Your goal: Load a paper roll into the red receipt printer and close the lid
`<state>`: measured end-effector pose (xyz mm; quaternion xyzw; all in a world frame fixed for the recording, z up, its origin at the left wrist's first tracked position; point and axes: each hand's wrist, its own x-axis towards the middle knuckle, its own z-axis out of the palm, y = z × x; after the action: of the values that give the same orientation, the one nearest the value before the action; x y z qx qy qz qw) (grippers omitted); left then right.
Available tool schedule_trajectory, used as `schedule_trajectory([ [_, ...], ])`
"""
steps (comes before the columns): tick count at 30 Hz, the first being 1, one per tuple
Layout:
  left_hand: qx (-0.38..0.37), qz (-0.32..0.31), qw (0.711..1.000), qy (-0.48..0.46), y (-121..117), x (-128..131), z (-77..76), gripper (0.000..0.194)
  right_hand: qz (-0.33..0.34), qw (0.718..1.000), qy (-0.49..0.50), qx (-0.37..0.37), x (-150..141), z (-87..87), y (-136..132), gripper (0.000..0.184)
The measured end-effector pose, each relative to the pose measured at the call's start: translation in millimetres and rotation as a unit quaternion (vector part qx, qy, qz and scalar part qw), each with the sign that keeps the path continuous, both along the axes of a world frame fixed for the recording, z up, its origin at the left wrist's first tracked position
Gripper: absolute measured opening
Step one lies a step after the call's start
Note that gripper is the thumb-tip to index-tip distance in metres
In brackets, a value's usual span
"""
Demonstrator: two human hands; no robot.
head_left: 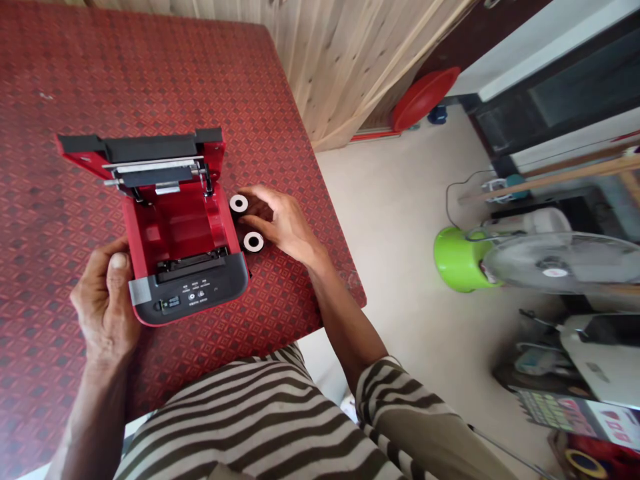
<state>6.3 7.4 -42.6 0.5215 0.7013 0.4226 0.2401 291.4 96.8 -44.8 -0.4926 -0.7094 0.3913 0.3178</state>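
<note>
White paper rolls [246,223], two, under our right hand [280,223] fingertips near table [280,100] right edge; grip unclear. Left hand [105,300] clasps red printer [183,253], fingers hidden.

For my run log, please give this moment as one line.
left hand: steadies red printer | lid: open | right hand: on two paper rolls | table: red cloth

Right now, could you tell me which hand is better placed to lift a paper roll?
The right hand: its fingers already rest on the two paper rolls. The left hand steadies the open red printer.
</note>
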Motion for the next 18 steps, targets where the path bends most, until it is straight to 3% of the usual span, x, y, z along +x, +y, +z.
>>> schedule_trajectory([
  [2,-0.003,-0.001,1.000,-0.003,0.2,0.2,0.3,0.057,-0.033,0.999,0.002,0.005,8.6,3.6,-8.3,0.039],
  [4,-0.002,-0.003,1.000,-0.002,0.5,0.7,1.2,0.058,-0.065,0.998,-0.018,0.014,18.6,10.2,-21.8,0.035],
  [8,-0.002,-0.008,1.000,0.013,1.3,1.6,2.6,0.057,-0.017,0.998,-0.021,-0.060,24.0,19.5,-50.3,0.034],
  [10,0.001,-0.007,1.000,0.018,1.3,1.5,1.7,0.056,0.004,0.998,-0.015,-0.063,15.5,15.6,-57.6,0.040],
  [14,0.005,-0.006,1.000,0.017,-0.1,0.8,-0.7,0.055,-0.037,0.999,-0.011,-0.007,-3.5,1.7,-58.2,0.017],
  [18,0.000,-0.007,1.000,0.005,-1.8,1.8,1.9,0.053,-0.069,0.986,0.137,-0.065,1.5,12.9,-62.5,0.022],
])
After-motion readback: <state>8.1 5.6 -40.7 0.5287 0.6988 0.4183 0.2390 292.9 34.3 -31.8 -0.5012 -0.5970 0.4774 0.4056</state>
